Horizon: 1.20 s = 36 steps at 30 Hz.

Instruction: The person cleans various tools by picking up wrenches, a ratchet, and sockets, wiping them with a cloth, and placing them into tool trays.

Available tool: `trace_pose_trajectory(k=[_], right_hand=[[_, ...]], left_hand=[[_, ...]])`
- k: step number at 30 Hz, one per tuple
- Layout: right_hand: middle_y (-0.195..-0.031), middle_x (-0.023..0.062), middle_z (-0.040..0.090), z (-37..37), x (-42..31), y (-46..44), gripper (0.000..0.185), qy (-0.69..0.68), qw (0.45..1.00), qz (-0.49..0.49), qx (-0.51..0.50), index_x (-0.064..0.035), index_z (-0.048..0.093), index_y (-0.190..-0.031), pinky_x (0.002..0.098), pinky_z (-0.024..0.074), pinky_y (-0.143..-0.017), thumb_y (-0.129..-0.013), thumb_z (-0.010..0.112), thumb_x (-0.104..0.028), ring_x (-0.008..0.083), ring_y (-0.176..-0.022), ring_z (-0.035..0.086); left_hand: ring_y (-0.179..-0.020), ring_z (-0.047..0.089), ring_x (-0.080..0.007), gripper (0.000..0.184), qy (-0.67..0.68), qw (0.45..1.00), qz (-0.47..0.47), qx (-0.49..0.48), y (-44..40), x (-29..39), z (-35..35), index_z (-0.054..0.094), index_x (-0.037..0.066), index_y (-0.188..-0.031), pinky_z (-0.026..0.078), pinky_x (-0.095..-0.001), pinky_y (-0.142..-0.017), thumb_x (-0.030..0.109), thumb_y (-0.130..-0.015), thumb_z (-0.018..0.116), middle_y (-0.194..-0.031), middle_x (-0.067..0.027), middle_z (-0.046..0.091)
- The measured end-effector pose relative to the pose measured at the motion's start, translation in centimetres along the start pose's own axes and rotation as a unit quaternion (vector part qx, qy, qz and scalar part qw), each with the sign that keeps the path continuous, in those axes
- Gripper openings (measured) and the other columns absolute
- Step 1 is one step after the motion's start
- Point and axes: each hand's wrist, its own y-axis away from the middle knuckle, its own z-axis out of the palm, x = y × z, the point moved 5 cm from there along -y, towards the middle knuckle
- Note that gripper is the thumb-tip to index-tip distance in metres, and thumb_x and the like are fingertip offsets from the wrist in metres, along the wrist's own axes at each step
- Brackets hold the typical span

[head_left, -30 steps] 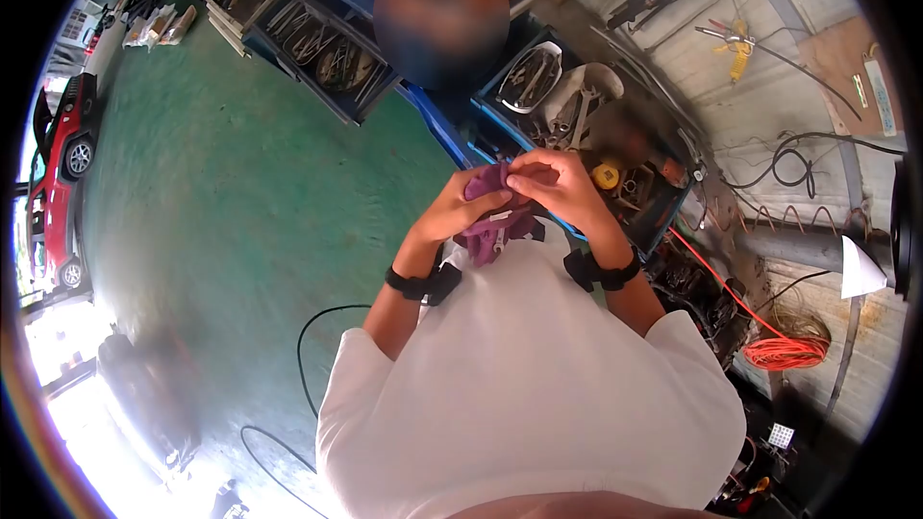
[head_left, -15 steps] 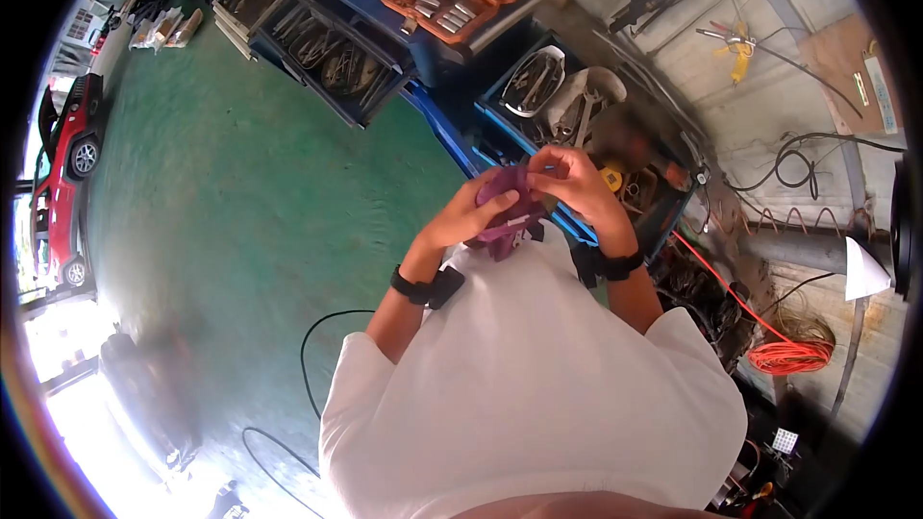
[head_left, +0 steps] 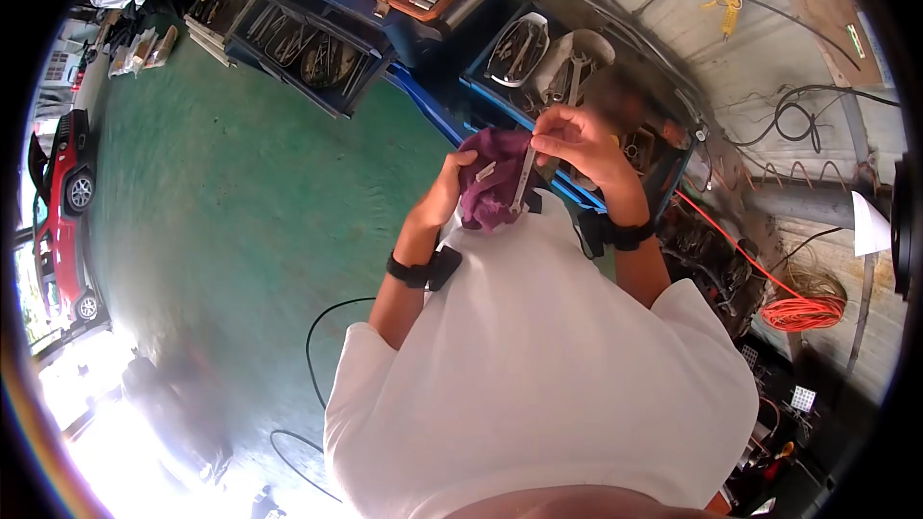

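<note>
My left hand (head_left: 445, 194) is closed around a bunched purple cloth (head_left: 486, 204) in front of my white shirt. Between the thumb and fingers of my right hand (head_left: 583, 146) is one end of a slim metal wrench (head_left: 524, 180). The wrench slants downward along the right side of the cloth, its lower end near the shirt. A small pale patch shows on the cloth's folds; what it is I cannot make out. Just beyond my right hand is an open blue drawer (head_left: 481, 79) with a white container of tools (head_left: 519, 50) and more wrenches.
An orange socket set (head_left: 433, 2) lies open on the blue cabinet top. Left of it, another pulled-out drawer (head_left: 308, 56) holds tools. An orange coiled hose (head_left: 804, 313) hangs at right. A red car (head_left: 62, 221) stands far left, and a black cable (head_left: 310, 351) crosses the green floor.
My right hand has drawn away from my left, and the wrench now shows between hand and cloth. The cloth is more spread out. My view has shifted slightly.
</note>
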Motion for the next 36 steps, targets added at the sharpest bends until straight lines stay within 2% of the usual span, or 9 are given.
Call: trace_pose_trajectory(k=[9,14,16,17,21,26,28,32,36], right_hand=[[-0.085,0.0041,0.063,0.7,1.2,-0.5,0.017,-0.026,0.999,0.019,-0.017,-0.0015,0.058,-0.096,0.0256,0.0516,-0.071,-0.084,0.070,-0.004,0.0114,-0.077,0.062],[-0.086,0.0034,0.060,3.3,1.2,-0.4,0.031,-0.019,0.989,0.077,-0.125,-0.0007,0.054,-0.106,0.0213,0.0497,-0.071,-0.081,0.071,-0.005,0.0077,-0.075,0.059],[-0.088,0.0038,0.060,3.6,1.7,-0.6,0.034,0.009,0.985,0.075,-0.158,-0.0012,0.052,-0.109,0.0211,0.0495,-0.071,-0.081,0.071,-0.004,0.0073,-0.076,0.058],[-0.089,0.0042,0.059,3.9,1.8,-0.6,0.037,0.037,0.979,0.072,-0.188,-0.0017,0.051,-0.112,0.0210,0.0493,-0.071,-0.080,0.070,-0.004,0.0069,-0.077,0.058],[-0.088,0.0026,0.060,2.9,0.2,-1.0,0.039,0.030,0.991,0.051,-0.122,-0.0011,0.050,-0.116,0.0202,0.0492,-0.072,-0.081,0.069,-0.004,0.0062,-0.077,0.058],[-0.085,0.0015,0.062,0.9,-1.2,-0.6,0.022,0.095,0.991,0.007,-0.096,0.0021,0.067,-0.108,0.0197,0.0484,-0.071,-0.087,0.065,-0.006,0.0065,-0.075,0.058],[-0.085,0.0018,0.063,0.1,-1.5,-0.2,0.022,0.091,0.993,-0.008,-0.076,0.0026,0.068,-0.108,0.0199,0.0486,-0.071,-0.088,0.064,-0.006,0.0065,-0.075,0.059],[-0.087,0.0034,0.064,-0.1,-1.9,0.2,0.021,0.066,0.996,-0.041,-0.033,0.0045,0.067,-0.108,0.0219,0.0500,-0.072,-0.089,0.064,-0.004,0.0080,-0.076,0.061],[-0.088,0.0052,0.066,2.7,-1.8,-0.9,0.021,0.076,0.994,-0.032,-0.066,0.0048,0.067,-0.108,0.0233,0.0511,-0.074,-0.090,0.065,-0.006,0.0103,-0.078,0.063]], left_hand=[[-0.096,0.065,-0.0257,0.055,0.113,0.993,-0.024,0.000,0.4,0.0,-0.7,0.055,-0.002,-0.123,0.053,-0.0353,-0.088,0.041,-0.094,0.037,-0.111,-0.0168,0.066],[-0.096,0.065,-0.0242,0.054,0.151,0.987,-0.035,0.042,0.7,-0.8,-2.3,0.054,-0.002,-0.124,0.052,-0.0340,-0.089,0.040,-0.096,0.035,-0.111,-0.0159,0.066],[-0.095,0.064,-0.0237,0.054,-0.001,0.993,0.066,0.098,0.8,-0.6,-3.7,0.057,-0.001,-0.120,0.053,-0.0333,-0.088,0.042,-0.098,0.033,-0.108,-0.0151,0.066],[-0.095,0.064,-0.0237,0.054,-0.001,0.993,0.068,0.099,0.7,-0.9,-4.0,0.057,-0.001,-0.120,0.053,-0.0333,-0.088,0.042,-0.098,0.033,-0.108,-0.0151,0.066],[-0.093,0.064,-0.0236,0.054,0.080,0.990,0.053,0.104,0.9,-0.5,-4.0,0.059,-0.001,-0.115,0.053,-0.0338,-0.088,0.041,-0.099,0.029,-0.106,-0.0145,0.066],[-0.094,0.064,-0.0245,0.053,0.194,0.976,0.053,0.085,0.8,-0.3,-3.9,0.059,-0.002,-0.114,0.053,-0.0360,-0.089,0.039,-0.098,0.029,-0.107,-0.0155,0.066],[-0.097,0.064,-0.0261,0.052,0.240,0.962,0.083,0.097,0.8,0.0,-4.2,0.059,-0.002,-0.114,0.052,-0.0367,-0.090,0.038,-0.097,0.030,-0.108,-0.0158,0.066],[-0.101,0.063,-0.0263,0.050,0.253,0.955,0.111,0.110,1.0,0.7,-3.7,0.059,-0.001,-0.116,0.051,-0.0358,-0.092,0.037,-0.097,0.033,-0.111,-0.0153,0.065],[-0.103,0.063,-0.0240,0.047,0.237,0.967,0.046,0.076,0.9,0.2,-3.4,0.059,-0.001,-0.117,0.050,-0.0341,-0.093,0.037,-0.098,0.039,-0.113,-0.0133,0.065]])
